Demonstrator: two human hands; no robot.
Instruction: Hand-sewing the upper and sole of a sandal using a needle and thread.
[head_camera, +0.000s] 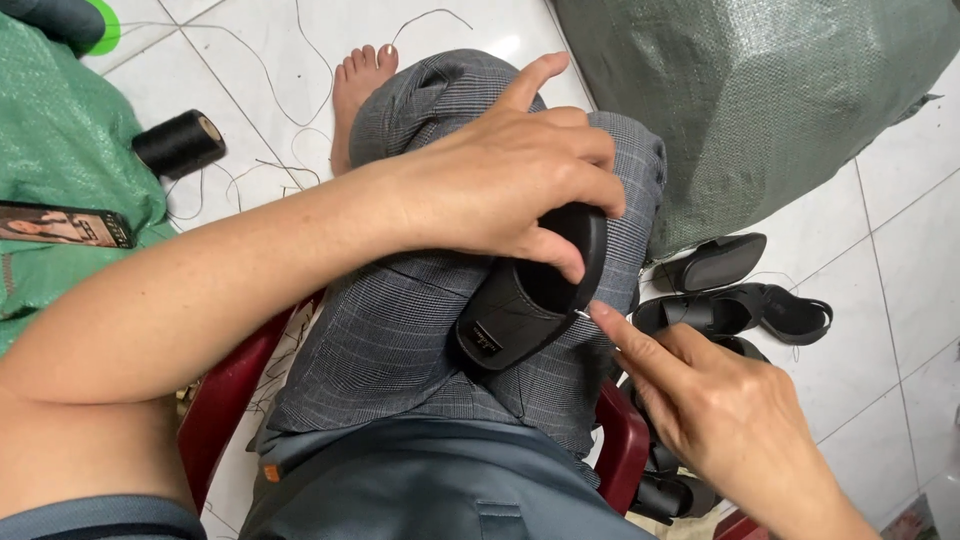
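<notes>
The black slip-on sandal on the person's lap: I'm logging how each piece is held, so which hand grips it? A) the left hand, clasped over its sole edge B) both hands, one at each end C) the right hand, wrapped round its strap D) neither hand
A: the left hand clasps the black slip-on sandal on the lap, while the right hand only points a fingertip at its edge.

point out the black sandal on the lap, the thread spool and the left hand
black sandal (520, 315): head view, on its strap
black thread spool (178, 145): head view, on its side
left hand (500, 180): head view, on its back
</notes>
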